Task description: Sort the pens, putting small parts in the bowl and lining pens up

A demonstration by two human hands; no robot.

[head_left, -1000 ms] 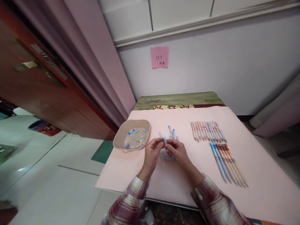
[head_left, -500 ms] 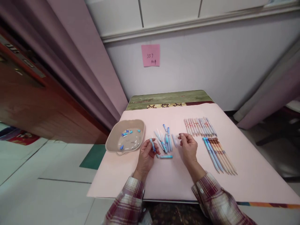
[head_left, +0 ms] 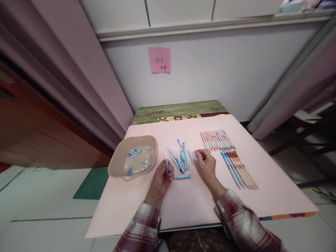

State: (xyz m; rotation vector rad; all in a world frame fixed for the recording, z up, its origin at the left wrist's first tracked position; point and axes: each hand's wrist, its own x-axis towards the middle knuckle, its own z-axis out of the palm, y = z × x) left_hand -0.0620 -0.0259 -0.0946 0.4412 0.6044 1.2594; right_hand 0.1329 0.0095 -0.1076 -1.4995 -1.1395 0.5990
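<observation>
My left hand (head_left: 159, 180) is closed around a blue pen part (head_left: 167, 166), which points upward with a thin white end on top. My right hand (head_left: 207, 166) has its thumb and forefinger pinched together; anything between them is too small to make out. Just left of those fingertips lies a pale blue pen barrel (head_left: 191, 158). Between my hands are several white refills (head_left: 173, 153) and blue pen barrels (head_left: 186, 161) in a loose heap. Closer to me, a bright blue pen piece (head_left: 183, 176) lies crosswise. Short dark-blue pieces (head_left: 184, 147) are behind the heap.
A beige basin (head_left: 112, 168) at left holds small blue pieces and white bits. At right, a row of clear patterned pens (head_left: 217, 140) lies behind a row of blue and brown-topped pens (head_left: 239, 170). The pink tabletop (head_left: 191, 206) ends close to me.
The view has turned slightly to the right. In my left hand the blue pen part now stands more upright, its white end clearer. My right hand keeps its pinch beside the pale barrel.
</observation>
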